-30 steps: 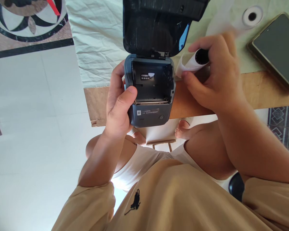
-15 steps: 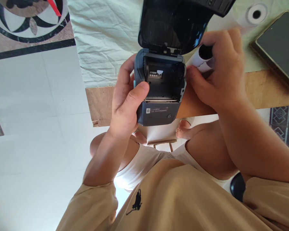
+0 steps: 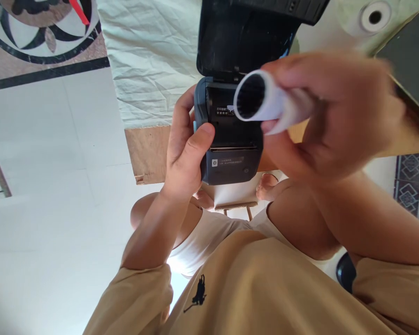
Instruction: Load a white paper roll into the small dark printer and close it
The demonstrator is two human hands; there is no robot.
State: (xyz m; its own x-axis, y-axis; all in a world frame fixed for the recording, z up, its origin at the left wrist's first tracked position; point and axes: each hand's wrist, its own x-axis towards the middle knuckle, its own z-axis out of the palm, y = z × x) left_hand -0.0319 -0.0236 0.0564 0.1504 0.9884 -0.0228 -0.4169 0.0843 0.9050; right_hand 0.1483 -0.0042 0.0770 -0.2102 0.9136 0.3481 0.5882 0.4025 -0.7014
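My left hand (image 3: 188,144) grips the left side of a small dark label printer (image 3: 232,170), its thumb resting over the near left edge. The printer's black lid (image 3: 244,42) is swung up and back, so the inner bay with a small printed sticker shows. Between the fingers of my right hand (image 3: 338,111) is a white paper roll (image 3: 277,104) with a wide dark hollow core. One end of the roll points left and overlaps the right part of the bay from above; whether it touches the printer I cannot tell. My right hand is blurred.
Another white roll (image 3: 376,17) stands on the pale cloth (image 3: 146,60) at the back right. A dark flat phone-like slab (image 3: 410,65) lies at the right. The wooden table edge (image 3: 148,153) runs in front of me, above my knees.
My right hand has raised the white paper roll from beside the printer and turned it, bringing its end leftward over the bay. My left hand and the printer have barely moved.
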